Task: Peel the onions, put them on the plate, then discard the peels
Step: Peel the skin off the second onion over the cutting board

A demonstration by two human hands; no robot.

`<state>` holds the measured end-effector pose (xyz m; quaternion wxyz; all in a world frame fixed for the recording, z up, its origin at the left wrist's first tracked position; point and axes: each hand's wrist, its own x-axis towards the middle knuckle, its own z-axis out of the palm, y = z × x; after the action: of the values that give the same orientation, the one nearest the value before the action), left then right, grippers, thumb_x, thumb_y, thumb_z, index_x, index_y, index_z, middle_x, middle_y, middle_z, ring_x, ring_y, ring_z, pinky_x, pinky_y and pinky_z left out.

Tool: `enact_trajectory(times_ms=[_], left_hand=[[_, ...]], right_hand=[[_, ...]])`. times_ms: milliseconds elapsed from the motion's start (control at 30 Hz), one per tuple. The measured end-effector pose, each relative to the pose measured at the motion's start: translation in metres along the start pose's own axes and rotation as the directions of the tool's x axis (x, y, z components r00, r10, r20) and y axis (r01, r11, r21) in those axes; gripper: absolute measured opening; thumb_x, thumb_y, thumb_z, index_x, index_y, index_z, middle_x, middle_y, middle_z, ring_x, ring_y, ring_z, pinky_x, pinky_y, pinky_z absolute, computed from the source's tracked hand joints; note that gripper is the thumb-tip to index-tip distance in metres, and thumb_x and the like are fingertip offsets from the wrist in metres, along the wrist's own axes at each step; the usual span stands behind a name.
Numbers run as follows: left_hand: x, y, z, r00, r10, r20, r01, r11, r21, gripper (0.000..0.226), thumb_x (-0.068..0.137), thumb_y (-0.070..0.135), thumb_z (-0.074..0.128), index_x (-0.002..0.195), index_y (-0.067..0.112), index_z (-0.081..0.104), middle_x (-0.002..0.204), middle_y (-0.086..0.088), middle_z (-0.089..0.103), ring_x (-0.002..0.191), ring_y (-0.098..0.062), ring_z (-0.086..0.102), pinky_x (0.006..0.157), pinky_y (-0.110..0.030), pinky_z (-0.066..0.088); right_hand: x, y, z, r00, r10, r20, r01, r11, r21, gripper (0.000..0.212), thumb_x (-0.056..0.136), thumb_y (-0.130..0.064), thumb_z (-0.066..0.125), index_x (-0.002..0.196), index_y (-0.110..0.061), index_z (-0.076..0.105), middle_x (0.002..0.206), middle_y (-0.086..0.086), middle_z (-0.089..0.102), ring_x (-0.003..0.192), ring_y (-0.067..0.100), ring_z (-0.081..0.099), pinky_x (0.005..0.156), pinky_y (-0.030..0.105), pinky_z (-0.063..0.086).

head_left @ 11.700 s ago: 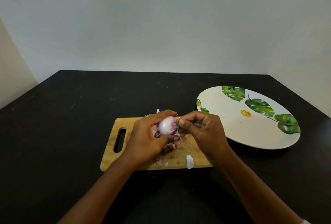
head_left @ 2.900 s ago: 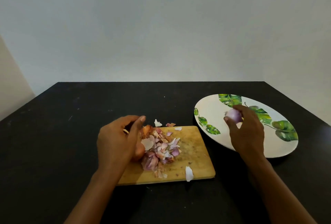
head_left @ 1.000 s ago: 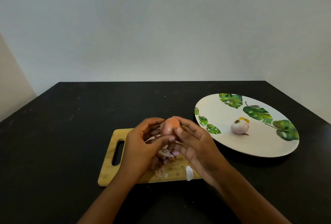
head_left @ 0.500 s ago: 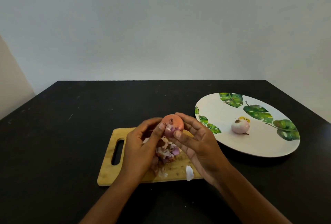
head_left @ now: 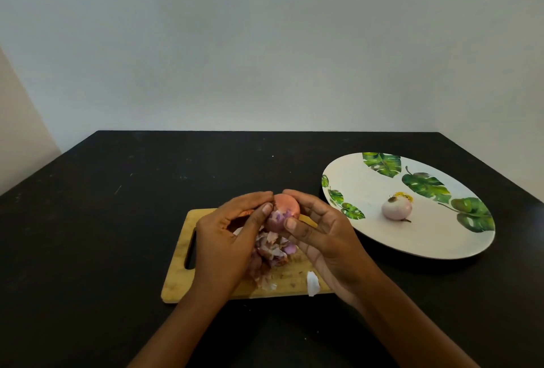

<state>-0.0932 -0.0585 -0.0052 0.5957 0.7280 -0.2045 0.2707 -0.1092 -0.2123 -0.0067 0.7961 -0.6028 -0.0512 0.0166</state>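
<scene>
onion (head_left: 287,209) held; second onion (head_left: 396,208) on plate (head_left: 368,188)

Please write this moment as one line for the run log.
step: peeling | left hand and right hand: hold partly peeled onion above cutting board | plate: one peeled onion | peels: piled on cutting board

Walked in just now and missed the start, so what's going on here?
A person is peeling an orange-skinned onion over the wooden cutting board, gripping it with the left hand and right hand. Loose peels lie piled on the board beneath. One peeled onion already sits on the leaf-patterned plate at the right.
</scene>
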Motion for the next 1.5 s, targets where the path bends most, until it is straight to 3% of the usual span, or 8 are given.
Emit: enact_trajectory(times_ms=[100, 433, 667, 833, 933, 1033, 1300, 1500], left_hand=[[-0.004, 0.0, 0.001, 0.998, 0.059, -0.025, -0.057, 0.995, 0.08, 0.019, 0.084, 0.032, 0.057, 0.101, 0.029, 0.065, 0.097, 0.016, 0.068, 0.091, 0.001, 0.065, 0.077, -0.014, 0.051], [-0.007, -0.005, 0.005, 0.996, 0.09, 0.0, -0.086, 0.951, 0.295, 0.024, 0.088, 0.037, 0.045, 0.104, 0.025, 0.058, 0.094, 0.018, 0.059, 0.095, 0.008, 0.057, 0.078, -0.005, 0.045], [-0.002, -0.007, 0.001, 0.994, -0.013, -0.107, 0.037, 0.973, 0.226, 0.005, 0.094, 0.024, 0.049, 0.094, 0.023, 0.054, 0.083, 0.011, 0.062, 0.077, -0.002, 0.063, 0.064, -0.012, 0.05], [0.002, -0.011, -0.002, 0.989, -0.124, -0.082, 0.141, 0.957, 0.254, 0.028, 0.087, 0.009, 0.061, 0.106, 0.027, 0.052, 0.087, 0.017, 0.061, 0.088, 0.009, 0.058, 0.067, -0.004, 0.045], [0.002, -0.01, -0.001, 0.994, -0.102, -0.023, 0.105, 0.966, 0.236, 0.014, 0.087, 0.024, 0.062, 0.1, 0.029, 0.062, 0.094, 0.016, 0.064, 0.092, 0.004, 0.059, 0.072, -0.015, 0.051], [0.001, -0.006, -0.001, 0.999, -0.032, 0.038, 0.026, 0.99, 0.142, 0.025, 0.081, 0.041, 0.059, 0.097, 0.025, 0.069, 0.096, 0.012, 0.066, 0.093, -0.003, 0.062, 0.076, -0.02, 0.051], [-0.001, -0.008, -0.001, 0.998, 0.042, 0.035, -0.046, 0.992, 0.119, 0.02, 0.081, 0.03, 0.063, 0.097, 0.021, 0.071, 0.096, 0.009, 0.068, 0.092, -0.003, 0.063, 0.076, -0.016, 0.051], [-0.003, -0.007, 0.004, 0.997, 0.075, 0.012, -0.075, 0.974, 0.212, 0.021, 0.085, 0.034, 0.051, 0.098, 0.024, 0.064, 0.094, 0.017, 0.063, 0.092, 0.004, 0.059, 0.076, -0.007, 0.046]], right_hand=[[0.0, 0.0, 0.0, 1.0, 0.002, 0.005, -0.002, 1.0, 0.024, 0.045, 0.067, -0.021, 0.08, 0.11, -0.026, 0.07, 0.117, 0.004, 0.067, 0.112, 0.026, 0.063, 0.09, 0.042, 0.054], [-0.001, 0.0, 0.003, 0.998, 0.055, -0.005, -0.055, 0.997, 0.06, 0.052, 0.064, -0.019, 0.082, 0.114, -0.025, 0.067, 0.121, 0.003, 0.066, 0.113, 0.026, 0.063, 0.091, 0.042, 0.054], [-0.001, -0.003, 0.003, 0.998, 0.069, -0.005, -0.067, 0.979, 0.194, 0.051, 0.064, -0.007, 0.072, 0.114, -0.017, 0.066, 0.117, 0.007, 0.067, 0.111, 0.027, 0.065, 0.085, 0.033, 0.056], [-0.001, -0.002, 0.003, 0.997, 0.077, -0.015, -0.073, 0.981, 0.18, 0.051, 0.063, -0.007, 0.073, 0.113, -0.018, 0.067, 0.116, 0.006, 0.068, 0.109, 0.027, 0.066, 0.081, 0.033, 0.057], [0.0, -0.001, 0.003, 0.995, 0.091, -0.029, -0.086, 0.985, 0.148, 0.051, 0.064, -0.008, 0.074, 0.113, -0.019, 0.067, 0.119, 0.006, 0.065, 0.11, 0.028, 0.065, 0.086, 0.037, 0.056], [0.0, -0.002, 0.003, 0.996, 0.088, -0.021, -0.084, 0.986, 0.145, 0.051, 0.065, -0.007, 0.073, 0.114, -0.018, 0.066, 0.118, 0.006, 0.067, 0.109, 0.026, 0.066, 0.087, 0.038, 0.056], [0.0, 0.0, 0.003, 0.995, 0.096, -0.029, -0.092, 0.989, 0.117, 0.051, 0.062, -0.011, 0.076, 0.111, -0.021, 0.068, 0.116, 0.004, 0.069, 0.111, 0.026, 0.065, 0.094, 0.044, 0.053], [0.0, -0.001, 0.003, 0.994, 0.105, -0.036, -0.1, 0.987, 0.128, 0.05, 0.063, -0.009, 0.075, 0.111, -0.022, 0.068, 0.12, 0.006, 0.066, 0.11, 0.026, 0.065, 0.091, 0.042, 0.055]])
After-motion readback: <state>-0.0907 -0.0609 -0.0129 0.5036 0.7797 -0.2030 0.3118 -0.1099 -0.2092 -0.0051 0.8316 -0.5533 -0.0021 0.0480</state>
